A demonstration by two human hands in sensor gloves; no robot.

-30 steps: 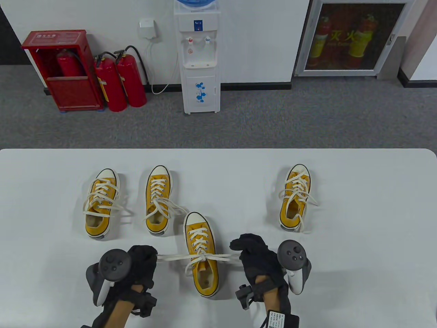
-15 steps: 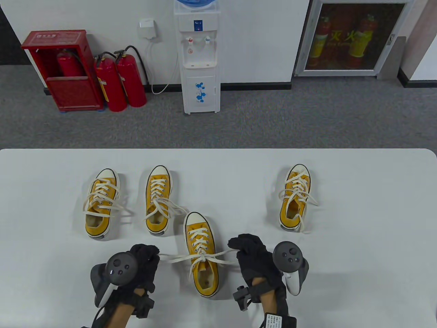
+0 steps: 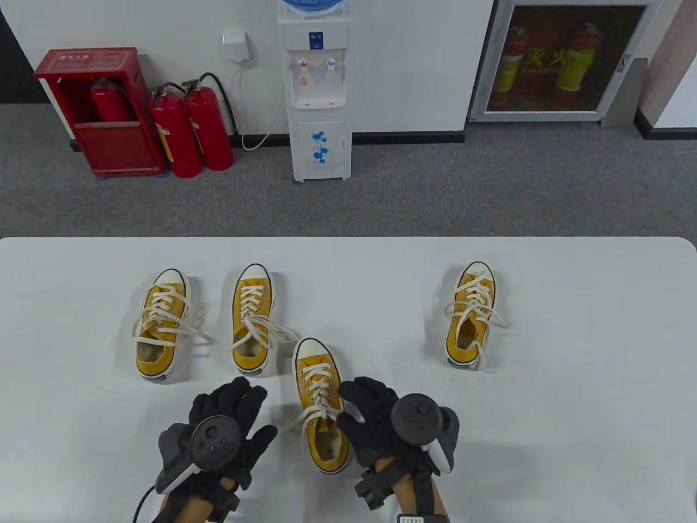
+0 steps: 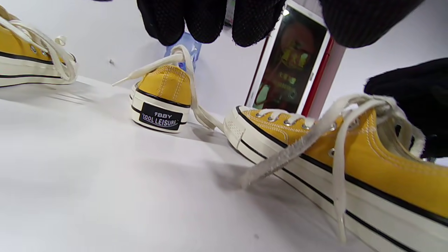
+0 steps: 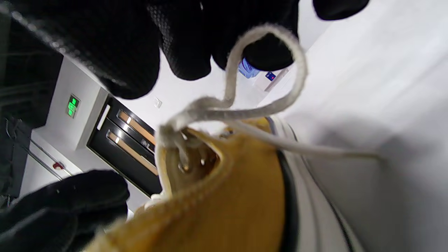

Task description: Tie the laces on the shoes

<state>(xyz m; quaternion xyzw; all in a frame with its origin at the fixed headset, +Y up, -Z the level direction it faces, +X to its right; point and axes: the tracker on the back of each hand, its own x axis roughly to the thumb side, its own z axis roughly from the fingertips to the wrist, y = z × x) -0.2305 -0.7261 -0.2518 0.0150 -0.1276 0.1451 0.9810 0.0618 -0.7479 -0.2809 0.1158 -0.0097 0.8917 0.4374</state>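
The near shoe (image 3: 322,406) sits at the front middle of the bench (image 3: 572,414), toe pointing away, between the two hands. Its lace (image 4: 297,147) is crossed over the tongue but no bow shows. One end trails slack down the shoe's left side onto the bench; on the other side a loop (image 5: 266,73) stands up at the right hand's fingers (image 5: 189,52).

The right hand (image 3: 375,419) leans over the shoe's right edge; I cannot tell whether its fingers pinch that loop or only touch it. The left hand (image 3: 228,430) lies spread and released beside the shoe, holding nothing.

The risk, as I judge it: with the left end loose, the first crossing can slacken. If the loop slips free it collapses, and a pull from one side alone could slide or tip the shoe.
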